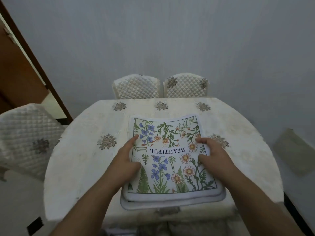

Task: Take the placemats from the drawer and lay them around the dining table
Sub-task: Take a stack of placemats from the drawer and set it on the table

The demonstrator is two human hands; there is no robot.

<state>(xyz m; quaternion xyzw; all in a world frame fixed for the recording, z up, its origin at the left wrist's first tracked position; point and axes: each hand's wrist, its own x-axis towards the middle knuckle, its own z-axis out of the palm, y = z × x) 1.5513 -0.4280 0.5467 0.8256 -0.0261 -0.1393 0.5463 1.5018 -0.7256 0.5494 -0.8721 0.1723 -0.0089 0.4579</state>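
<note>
- so we've got the placemats (pixel 172 160) in a stack on the near half of the table (pixel 81 150), right in front of us; top one has blue and orange flowers, green ferns and the word BEAUTIFUL printed upside down from where we stand; at least two more white edges peek out under it at the near end
- the far edge of the top mat curls up a bit off the cloth
- our left hand (pixel 126 159) grips the stack's left edge, thumb on top of the print, index finger pointing along the border; the other fingers are hidden under or behind the stack
- our right hand (pixel 213 155) holds the right edge the same way, thumb pressed on the print and fingers curled over the border
- the table wears a cream cloth with grey-gold flower patches; the stack's near end hangs slightly past the edge
- two quilted chairs (pixel 160 86) sit side by side at the far end, touching the wall side; another quilted chair (pixel 29 138) is off to our left
- brown door (pixel 18 65) far left; plain pale wall behind it all
</note>
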